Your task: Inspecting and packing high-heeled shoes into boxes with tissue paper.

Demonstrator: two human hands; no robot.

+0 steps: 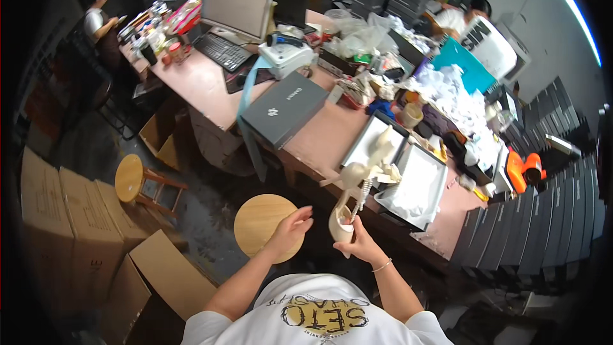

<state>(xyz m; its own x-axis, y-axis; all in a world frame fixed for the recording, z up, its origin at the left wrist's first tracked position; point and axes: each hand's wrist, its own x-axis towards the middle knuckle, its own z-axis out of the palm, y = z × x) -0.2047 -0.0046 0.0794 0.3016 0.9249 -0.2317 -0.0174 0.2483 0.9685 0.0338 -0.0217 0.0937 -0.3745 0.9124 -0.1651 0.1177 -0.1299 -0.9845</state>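
My right hand (361, 245) is closed around the heel end of a cream high-heeled shoe (340, 229), held just off the table's front edge. A pearl-like beaded strap (364, 195) rises from that shoe. Beyond it, another cream shoe (383, 144) lies over an open dark shoebox part with a white inside (365, 147); the two shoes partly overlap in my view. To the left of the held shoe, my left hand (292, 230) is open and empty, fingers stretched toward it, above a round wooden stool (252, 217). Beside the shoes, an open box (418, 185) contains white tissue paper.
A closed dark grey shoebox (285, 108) sits on the pink table (313, 144), near a monitor (239, 3) and keyboard (221, 51). Crumpled paper (450, 89) heaps at right. Stacked shoeboxes (543, 223) line the right side; cartons (89, 236) stand left. Two people are farther off.
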